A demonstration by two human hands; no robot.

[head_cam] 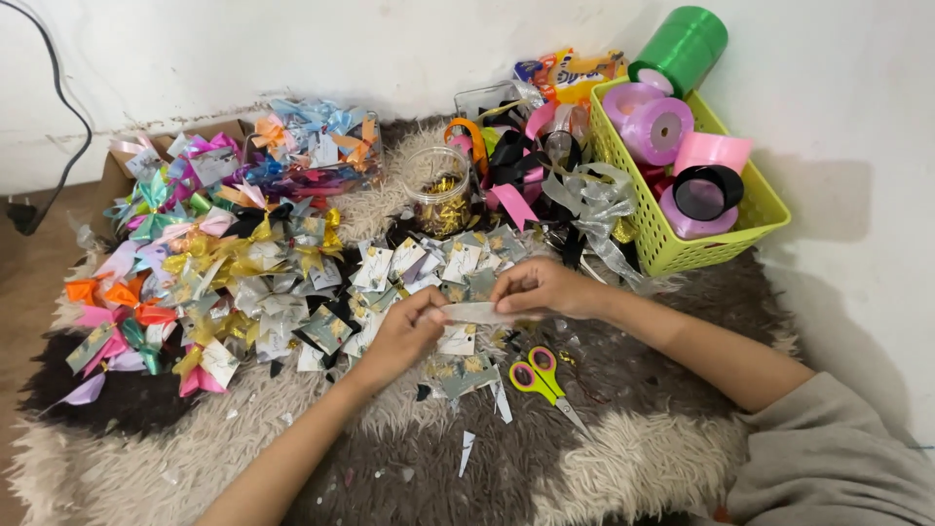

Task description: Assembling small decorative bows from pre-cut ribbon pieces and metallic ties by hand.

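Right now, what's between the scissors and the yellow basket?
Head view: the right hand pinching a pale ribbon strip, above the scissors; then loose silver ribbon against the yellow basket.

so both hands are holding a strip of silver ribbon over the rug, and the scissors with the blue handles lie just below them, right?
Not quite. In the head view the scissors have yellow and pink handles, not blue. The rest holds: the left hand and right hand hold the silver ribbon strip over the rug.

Likely a home: shaggy rug [604,468], ribbon basket [682,248], bows [209,263]
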